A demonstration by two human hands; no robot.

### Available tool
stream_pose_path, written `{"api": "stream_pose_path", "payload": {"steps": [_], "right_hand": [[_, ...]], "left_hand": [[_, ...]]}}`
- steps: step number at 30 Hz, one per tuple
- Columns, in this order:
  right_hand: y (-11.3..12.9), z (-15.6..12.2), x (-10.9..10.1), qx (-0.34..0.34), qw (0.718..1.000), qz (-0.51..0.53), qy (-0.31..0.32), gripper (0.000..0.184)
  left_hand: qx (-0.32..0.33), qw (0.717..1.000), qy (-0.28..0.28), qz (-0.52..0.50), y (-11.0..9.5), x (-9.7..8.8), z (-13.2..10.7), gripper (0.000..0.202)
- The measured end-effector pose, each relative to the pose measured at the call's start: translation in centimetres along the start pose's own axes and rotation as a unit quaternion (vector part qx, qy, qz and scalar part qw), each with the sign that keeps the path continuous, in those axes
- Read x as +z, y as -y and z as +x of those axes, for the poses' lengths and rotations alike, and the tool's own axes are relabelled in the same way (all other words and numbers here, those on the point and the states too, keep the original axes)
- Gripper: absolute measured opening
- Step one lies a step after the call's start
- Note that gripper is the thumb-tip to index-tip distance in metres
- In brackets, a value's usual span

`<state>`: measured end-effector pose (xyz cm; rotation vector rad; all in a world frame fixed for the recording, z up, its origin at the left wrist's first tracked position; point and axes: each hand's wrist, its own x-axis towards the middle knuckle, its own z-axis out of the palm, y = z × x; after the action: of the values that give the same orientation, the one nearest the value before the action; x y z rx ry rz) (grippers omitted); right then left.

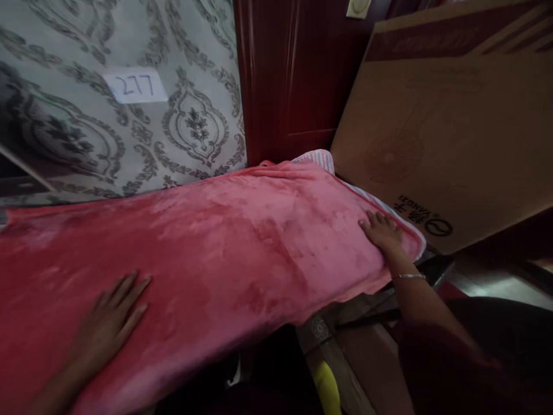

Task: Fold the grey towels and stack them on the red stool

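A pink plush blanket (pixel 242 242) lies spread over a long surface, its nap showing lighter and darker patches. My left hand (pixel 110 314) rests flat on the blanket at the left, fingers outstretched. Toward the blanket's right end, my right hand (pixel 382 231) presses flat with its fingers apart; a thin bracelet (pixel 408 276) circles that wrist. Neither hand holds anything. Striped cloth (pixel 317 158) peeks out from under the blanket at the far right corner and along the right edge. What supports the blanket is mostly hidden.
Behind the blanket stands a wall with grey patterned wallpaper and a paper label (pixel 136 85) reading 277. A dark red wooden panel (pixel 289 80) adjoins it. At the right leans a large cardboard box (pixel 466 127). Below lie the tiled floor and a yellow object (pixel 327 387).
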<state>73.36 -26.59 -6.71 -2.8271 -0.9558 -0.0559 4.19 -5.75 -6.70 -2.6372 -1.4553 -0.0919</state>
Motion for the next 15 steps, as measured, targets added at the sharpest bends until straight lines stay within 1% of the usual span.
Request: {"api": "stream_pose_path", "payload": {"steps": [1,3,4,6,8,9,11,15], "right_hand": [[0.6,-0.2,-0.3,0.008,1.000,0.002,0.001,0.063],[2.5,-1.3,-0.9,0.011,1.000,0.004,-0.022,0.063],[3.6,-2.3,-1.1,-0.006,0.999,0.003,-0.041,0.063],[5.8,-5.0,-0.9,-0.077,0.995,-0.001,-0.068,0.064],[7.4,-7.7,-0.2,-0.139,0.989,-0.009,-0.051,0.063],[7.8,-8.9,0.2,-0.149,0.988,-0.015,-0.034,0.062],[7.8,-10.3,0.8,-0.139,0.990,-0.026,-0.008,0.060],[7.3,-10.6,0.7,-0.118,0.993,-0.020,0.008,0.061]], "left_hand": [[-0.002,1.000,-0.004,-0.012,-0.4,-0.4,0.0,0.068],[0.000,0.999,-0.002,-0.032,-1.1,-1.1,-0.1,0.066],[0.000,0.999,0.000,-0.037,-1.4,-1.4,-0.1,0.066],[0.001,0.999,0.009,-0.041,-1.9,-1.8,-0.1,0.066],[0.000,0.999,0.018,-0.042,-2.3,-2.0,-0.1,0.066],[-0.002,0.999,0.022,-0.041,-2.5,-2.1,-0.1,0.065],[-0.007,0.999,0.024,-0.037,-2.8,-2.2,-0.2,0.063],[-0.006,0.998,0.041,-0.056,-3.4,-2.5,-0.5,0.061]]}}
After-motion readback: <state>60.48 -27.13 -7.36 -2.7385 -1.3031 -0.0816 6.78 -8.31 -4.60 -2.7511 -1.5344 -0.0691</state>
